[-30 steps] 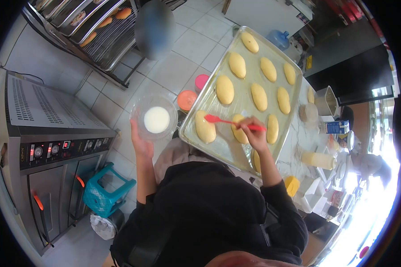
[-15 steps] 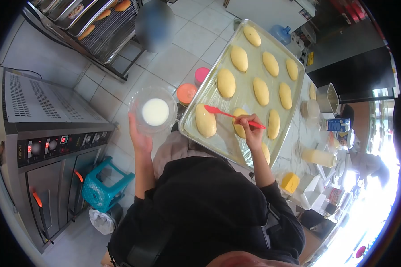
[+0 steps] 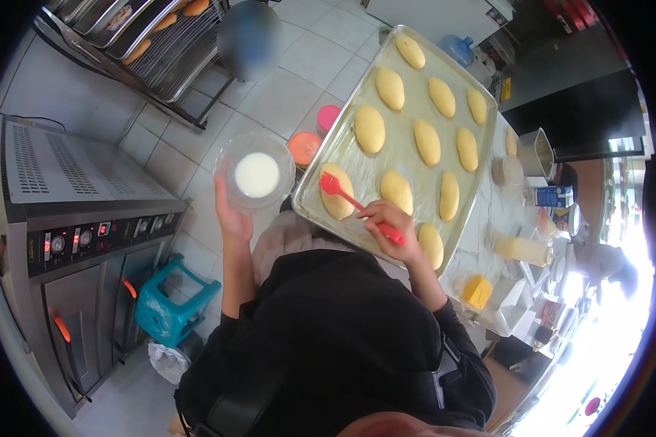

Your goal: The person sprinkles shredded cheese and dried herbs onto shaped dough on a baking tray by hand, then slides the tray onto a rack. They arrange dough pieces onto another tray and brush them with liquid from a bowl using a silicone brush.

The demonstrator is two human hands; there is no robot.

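Note:
My left hand [image 3: 233,217] holds a clear bowl [image 3: 228,169] with white liquid [image 3: 256,175] in it, left of the tray. Pinched in my right hand [image 3: 388,227] is a red brush [image 3: 348,198], its head on the upper part of a glossy dough piece [image 3: 337,202] at the tray's near left corner. The large metal tray [image 3: 342,235] bears several oval dough pieces in rows. One dough piece [image 3: 396,192] lies just beyond my right hand, and another [image 3: 431,246] is to the right of it.
Orange [image 3: 304,148] and pink [image 3: 329,117] round containers stand beside the tray's left edge. At the right, the marble table [image 3: 481,244] holds a bottle [image 3: 523,250] and a yellow item [image 3: 477,291]. An oven [image 3: 102,237], teal stool [image 3: 169,302] and tray rack [image 3: 189,102] are at the left.
My right hand has moved nearer to my body and leftwards, and the brush has turned to a steeper slant. The brush head has shifted left on the same dough piece.

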